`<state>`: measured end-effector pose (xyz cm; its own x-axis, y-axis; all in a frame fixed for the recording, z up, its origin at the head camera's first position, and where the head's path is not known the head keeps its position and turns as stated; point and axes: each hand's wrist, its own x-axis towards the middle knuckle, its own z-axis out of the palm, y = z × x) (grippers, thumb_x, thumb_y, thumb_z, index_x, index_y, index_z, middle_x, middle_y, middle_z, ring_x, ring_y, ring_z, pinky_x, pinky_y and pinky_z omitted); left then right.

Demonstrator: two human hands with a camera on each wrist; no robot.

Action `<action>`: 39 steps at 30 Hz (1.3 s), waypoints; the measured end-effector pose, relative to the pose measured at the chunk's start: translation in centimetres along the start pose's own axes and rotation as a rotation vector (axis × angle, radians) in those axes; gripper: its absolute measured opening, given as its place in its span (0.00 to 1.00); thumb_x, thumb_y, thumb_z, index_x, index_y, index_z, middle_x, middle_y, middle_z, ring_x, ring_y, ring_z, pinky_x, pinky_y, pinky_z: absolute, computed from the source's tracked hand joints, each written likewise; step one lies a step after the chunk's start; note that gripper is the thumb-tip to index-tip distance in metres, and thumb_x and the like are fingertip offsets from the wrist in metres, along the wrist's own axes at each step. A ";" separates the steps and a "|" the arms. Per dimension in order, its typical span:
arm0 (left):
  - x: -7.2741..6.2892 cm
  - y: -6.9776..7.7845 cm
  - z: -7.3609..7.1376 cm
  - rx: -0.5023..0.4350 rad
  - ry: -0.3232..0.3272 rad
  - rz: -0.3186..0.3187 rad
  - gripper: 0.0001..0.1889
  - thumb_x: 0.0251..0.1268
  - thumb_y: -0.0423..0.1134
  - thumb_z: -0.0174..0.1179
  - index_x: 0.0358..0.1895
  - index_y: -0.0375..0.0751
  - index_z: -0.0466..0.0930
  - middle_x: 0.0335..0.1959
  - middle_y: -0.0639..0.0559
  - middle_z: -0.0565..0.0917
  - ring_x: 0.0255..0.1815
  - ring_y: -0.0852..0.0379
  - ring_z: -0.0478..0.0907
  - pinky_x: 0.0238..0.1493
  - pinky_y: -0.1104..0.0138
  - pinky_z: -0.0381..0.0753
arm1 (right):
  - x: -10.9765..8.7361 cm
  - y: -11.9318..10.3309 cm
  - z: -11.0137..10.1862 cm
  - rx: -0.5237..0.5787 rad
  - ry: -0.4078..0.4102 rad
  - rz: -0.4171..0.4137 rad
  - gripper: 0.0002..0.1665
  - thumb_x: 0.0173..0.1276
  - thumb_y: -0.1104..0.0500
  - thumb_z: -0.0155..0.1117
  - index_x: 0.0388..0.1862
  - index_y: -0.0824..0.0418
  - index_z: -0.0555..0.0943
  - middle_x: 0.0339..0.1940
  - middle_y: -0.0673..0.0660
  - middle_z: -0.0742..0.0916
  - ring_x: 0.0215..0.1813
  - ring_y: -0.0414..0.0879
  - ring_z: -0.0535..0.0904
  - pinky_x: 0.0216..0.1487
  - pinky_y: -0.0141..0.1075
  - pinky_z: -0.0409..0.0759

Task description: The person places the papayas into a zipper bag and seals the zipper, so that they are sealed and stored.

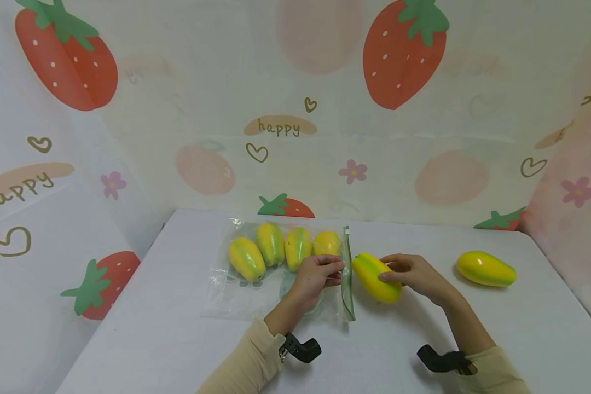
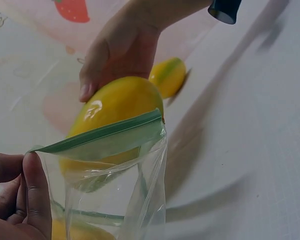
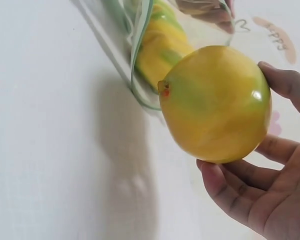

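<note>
A clear zip bag (image 1: 219, 301) with a green zip edge (image 1: 347, 295) lies on the table, its mouth facing right. Several yellow-green papayas (image 1: 246, 259) are inside it. My left hand (image 1: 311, 283) pinches the rim between thumb and fingers; in the left wrist view the bag mouth gapes. Just outside the mouth, my right hand (image 1: 421, 278) grips another papaya (image 1: 374, 279) above the table, thumb on one side and fingers on the other. In the right wrist view its stem end (image 3: 163, 87) points toward the bag opening.
One loose papaya (image 1: 486, 268) lies on the white table (image 1: 143, 339) to the right of my right hand. Behind and at the sides hang sheets printed with strawberries (image 1: 406, 54). Both wrists carry black camera mounts (image 1: 302, 348).
</note>
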<state>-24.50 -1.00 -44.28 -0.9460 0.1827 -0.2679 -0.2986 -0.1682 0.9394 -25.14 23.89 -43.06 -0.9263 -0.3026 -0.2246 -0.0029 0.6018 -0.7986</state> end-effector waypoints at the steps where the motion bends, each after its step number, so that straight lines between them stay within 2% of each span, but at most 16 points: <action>1: 0.0 0.0 0.0 0.001 0.001 0.002 0.14 0.67 0.32 0.60 0.52 0.27 0.79 0.30 0.54 0.80 0.27 0.62 0.77 0.32 0.74 0.84 | 0.2 -0.1 0.1 0.004 -0.004 0.005 0.37 0.63 0.42 0.66 0.65 0.62 0.74 0.60 0.64 0.81 0.53 0.50 0.77 0.56 0.43 0.82; 8: 0.0 0.1 0.0 0.003 0.015 -0.014 0.12 0.66 0.34 0.62 0.49 0.32 0.82 0.31 0.53 0.81 0.28 0.60 0.77 0.34 0.73 0.85 | 1.3 -0.7 0.6 0.023 -0.075 -0.023 0.35 0.66 0.43 0.63 0.64 0.62 0.75 0.61 0.64 0.81 0.52 0.50 0.77 0.53 0.41 0.82; 14: 0.0 0.0 0.0 0.008 0.007 0.006 0.13 0.66 0.35 0.62 0.49 0.31 0.81 0.32 0.54 0.80 0.28 0.61 0.77 0.34 0.73 0.85 | 1.9 -1.0 0.9 0.013 -0.133 -0.042 0.34 0.67 0.43 0.62 0.64 0.64 0.76 0.61 0.64 0.81 0.50 0.48 0.78 0.52 0.42 0.81; 22: 0.0 0.1 0.0 0.011 0.004 -0.002 0.12 0.67 0.34 0.61 0.50 0.32 0.82 0.33 0.53 0.81 0.28 0.61 0.77 0.35 0.73 0.85 | 2.5 -1.2 1.0 0.003 -0.159 -0.047 0.35 0.65 0.44 0.63 0.63 0.65 0.76 0.60 0.64 0.82 0.49 0.48 0.78 0.51 0.41 0.82; 30: 0.1 0.0 0.0 0.021 0.012 -0.004 0.13 0.67 0.35 0.61 0.50 0.32 0.82 0.33 0.53 0.81 0.29 0.60 0.78 0.36 0.73 0.85 | 2.6 -1.3 1.2 0.012 -0.187 -0.050 0.32 0.63 0.45 0.65 0.60 0.62 0.78 0.54 0.61 0.85 0.46 0.48 0.78 0.47 0.38 0.80; 35: 0.0 0.1 0.0 0.020 0.010 -0.007 0.14 0.67 0.34 0.61 0.52 0.30 0.81 0.33 0.53 0.81 0.29 0.60 0.77 0.37 0.73 0.85 | 3.0 -1.4 1.6 0.030 -0.232 -0.073 0.31 0.64 0.46 0.66 0.60 0.64 0.77 0.56 0.63 0.83 0.48 0.48 0.78 0.44 0.37 0.80; 39: 0.0 0.1 0.0 0.014 0.010 -0.016 0.14 0.67 0.34 0.61 0.51 0.30 0.81 0.32 0.54 0.80 0.29 0.60 0.77 0.35 0.74 0.85 | 3.5 -1.7 1.8 0.028 -0.261 -0.107 0.32 0.63 0.47 0.68 0.61 0.62 0.77 0.60 0.64 0.82 0.53 0.51 0.78 0.47 0.39 0.80</action>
<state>-24.57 -1.03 -44.17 -0.9422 0.1759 -0.2853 -0.3123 -0.1518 0.9378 -27.68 20.43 -43.50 -0.7929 -0.5455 -0.2716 -0.0818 0.5370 -0.8396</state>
